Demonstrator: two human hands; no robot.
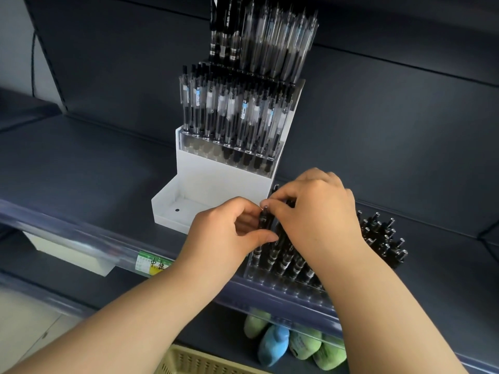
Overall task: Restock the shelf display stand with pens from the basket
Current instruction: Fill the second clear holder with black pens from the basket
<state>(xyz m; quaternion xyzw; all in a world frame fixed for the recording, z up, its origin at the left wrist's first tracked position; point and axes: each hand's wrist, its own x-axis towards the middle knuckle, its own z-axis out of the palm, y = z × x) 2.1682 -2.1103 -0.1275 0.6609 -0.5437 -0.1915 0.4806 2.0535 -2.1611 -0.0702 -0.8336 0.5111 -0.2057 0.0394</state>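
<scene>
Two stands share the dark grey shelf [81, 163] before us. The larger is a white stand [213, 171] whose stepped rows are packed with upright clear pens [229, 112], dark-tipped and pale-labelled. Its open front tray [172, 211] shows only a small dark dot on the floor. Touching its right side we see a low clear rack [270, 279] at the shelf edge, filled with slanted black pens [378, 236] with silver clips. Above hang blurred packs [259, 36] of more pens. A cream slotted basket [194, 363] peeks in at the bottom edge, and we cannot tell what it holds. Our left hand [229, 228] pinches one black pen [263, 225] by its barrel between thumb and fingers, at the rack's left end. Our right hand [318, 209], fingers curled, nips that pen's top.
</scene>
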